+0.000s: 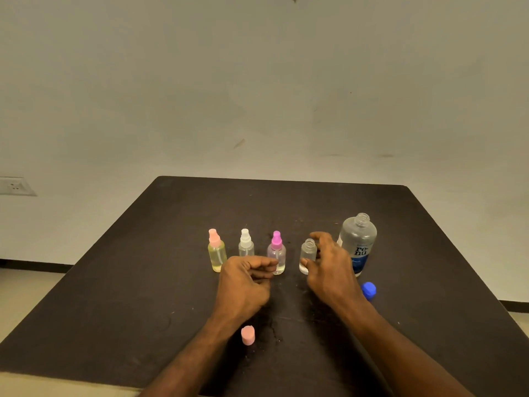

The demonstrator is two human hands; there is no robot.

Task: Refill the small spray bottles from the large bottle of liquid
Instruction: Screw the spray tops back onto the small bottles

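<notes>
Four small bottles stand in a row on the dark table: a yellow-filled one with a peach sprayer, a clear one with a white sprayer, one with a magenta sprayer, and an uncapped clear one. The large bottle of liquid stands open at the right, its blue cap lying in front. My right hand curves loosely around the uncapped bottle, fingers apart, thumb at its base. My left hand is curled shut before the magenta bottle; nothing shows in it.
A peach-pink overcap stands on the table beside my left forearm. A plain wall rises behind the table's far edge, with a socket at the left. The table's right edge runs close to the large bottle.
</notes>
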